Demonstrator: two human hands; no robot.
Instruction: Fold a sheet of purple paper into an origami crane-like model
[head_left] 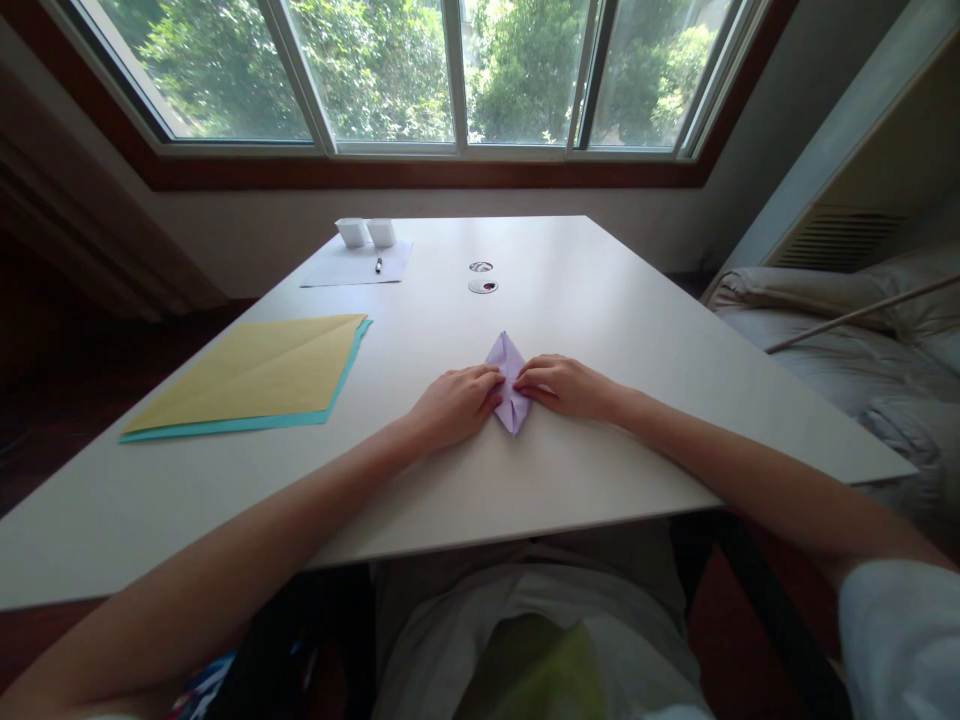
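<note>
Head view: white table [637, 310], yellow paper sheet [259, 365] over a turquoise sheet [225, 429], white sheet [341, 270] beyond.
Left hand [456, 406] and right hand [568, 386], both curled nearly closed, touch opposite sides of a folded lilac paper [509, 366] between them near the table's front edge; whether they pinch it or only press, I cannot tell. A pen [379, 265] rests on the white sheet.

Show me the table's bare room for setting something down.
Widest: the white table right of the round fittings, beyond the right forearm. Another: between the yellow-and-teal sheets and the left forearm. Crowded: the far left, with two white containers, a pen and white paper; and the middle, where left hand and right hand touch folded purple paper.
</note>
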